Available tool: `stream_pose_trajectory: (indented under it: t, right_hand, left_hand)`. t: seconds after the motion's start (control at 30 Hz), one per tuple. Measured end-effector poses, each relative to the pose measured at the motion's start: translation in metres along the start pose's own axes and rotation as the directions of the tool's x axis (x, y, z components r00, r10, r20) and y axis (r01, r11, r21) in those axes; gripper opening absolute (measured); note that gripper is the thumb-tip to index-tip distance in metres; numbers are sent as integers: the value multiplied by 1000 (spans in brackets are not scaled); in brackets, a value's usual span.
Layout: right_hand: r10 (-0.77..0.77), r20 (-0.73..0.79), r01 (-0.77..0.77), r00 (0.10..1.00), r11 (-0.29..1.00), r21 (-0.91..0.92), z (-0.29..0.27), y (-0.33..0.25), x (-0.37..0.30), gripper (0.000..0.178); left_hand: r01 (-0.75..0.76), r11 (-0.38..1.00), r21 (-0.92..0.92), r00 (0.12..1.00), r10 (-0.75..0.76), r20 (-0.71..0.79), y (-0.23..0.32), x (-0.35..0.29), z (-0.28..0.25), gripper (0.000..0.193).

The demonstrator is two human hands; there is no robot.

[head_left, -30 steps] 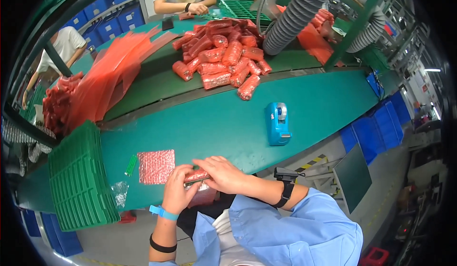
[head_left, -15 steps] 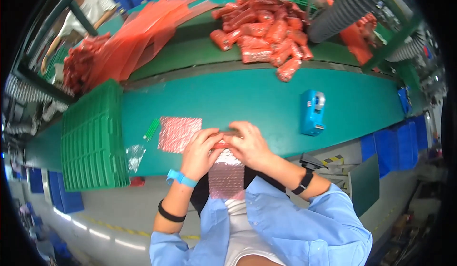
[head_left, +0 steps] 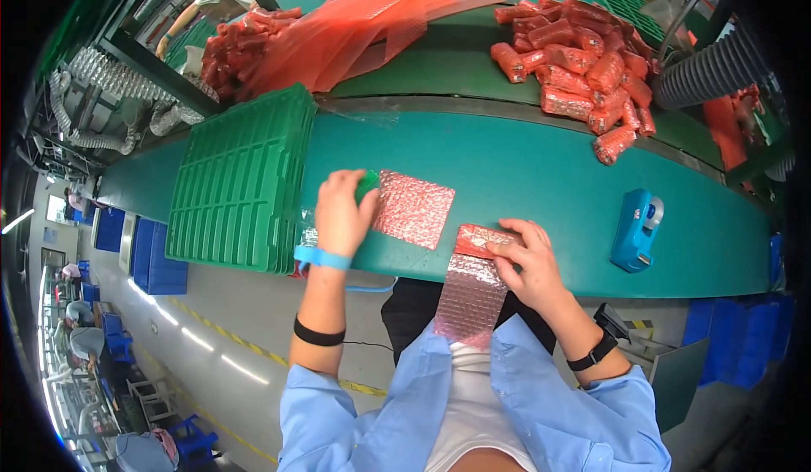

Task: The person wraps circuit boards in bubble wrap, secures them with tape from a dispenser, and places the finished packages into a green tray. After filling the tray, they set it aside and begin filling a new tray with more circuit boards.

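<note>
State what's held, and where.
The right hand holds the red bubble-wrap roll by its right end; the left hand is at the green piece, grip unclear.

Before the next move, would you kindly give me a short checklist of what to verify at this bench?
1. Right hand on the red bubble-wrap bundle: ok, thumb and fingers touch it.
2. Translucent pink bubble-wrap length below the bundle wholly on the smooth teal table: not ok, it extends past the front edge toward the lap.
3. Small bright-green piece firmly gripped by the left hand: cannot tell, the fingers hide the contact.
4. Square pink bubble-wrap sheet flat on the table: ok, between the hands.
5. Blue plastic tape dispenser clear of both hands: ok, it stands to the right.
</note>
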State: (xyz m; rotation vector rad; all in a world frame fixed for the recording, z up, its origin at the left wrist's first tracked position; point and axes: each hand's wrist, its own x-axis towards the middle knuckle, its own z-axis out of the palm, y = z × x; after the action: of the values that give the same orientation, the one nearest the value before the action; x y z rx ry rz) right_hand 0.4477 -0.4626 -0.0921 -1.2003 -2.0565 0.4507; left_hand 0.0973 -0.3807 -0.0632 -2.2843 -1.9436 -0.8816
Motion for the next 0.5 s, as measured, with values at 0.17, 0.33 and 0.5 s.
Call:
stream_pose_trajectory:
  t: [0.17,0.33,0.5]
  right_hand:
    - [21,60,-26,998,996,82,-48,14,25,38]
    - [106,89,-119,990,982,150,-47,0,39,60]
    - [147,50,-154,988,974,165,-47,-2,47,82]
  left_hand:
    - [157,975,158,967,-184,174,25,43,-24,30]
    - [194,981,11,970,-194,145,22,45,-37,28]
    - [193,899,-392,981,-170,91,85,52,-61,24]
